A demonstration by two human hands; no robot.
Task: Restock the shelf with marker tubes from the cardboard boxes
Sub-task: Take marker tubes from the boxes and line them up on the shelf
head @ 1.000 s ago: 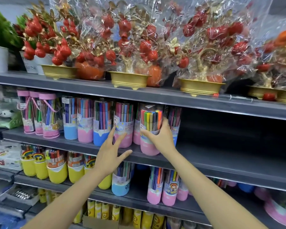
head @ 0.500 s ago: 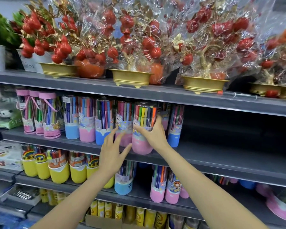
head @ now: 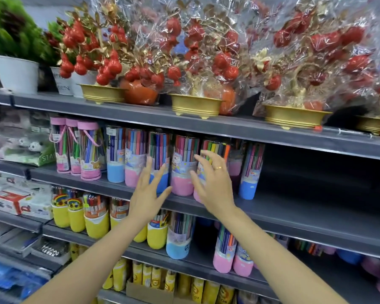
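A row of clear marker tubes with pink or blue bases stands on the middle grey shelf (head: 294, 207). My right hand (head: 213, 185) is spread in front of a pink-based tube (head: 215, 148) with orange and yellow markers, fingers straight, not gripping it. That tube stands between another pink-based tube (head: 181, 170) and a blue-based one (head: 249, 172). With its fingers fanned, my left hand (head: 148, 194) hovers in front of a blue-based tube (head: 159, 156). Whether either hand touches a tube I cannot tell.
Cellophane-wrapped red fruit trees in gold pots (head: 195, 105) fill the top shelf. Yellow-based tubes (head: 97, 220) and more marker tubes sit on the shelf below. A cardboard box (head: 149, 291) of yellow packs is at the bottom. The middle shelf's right half is bare.
My right hand carried the pink-based tube left into the row and then let go, its fingers now straight. My left hand rose closer to the tubes.
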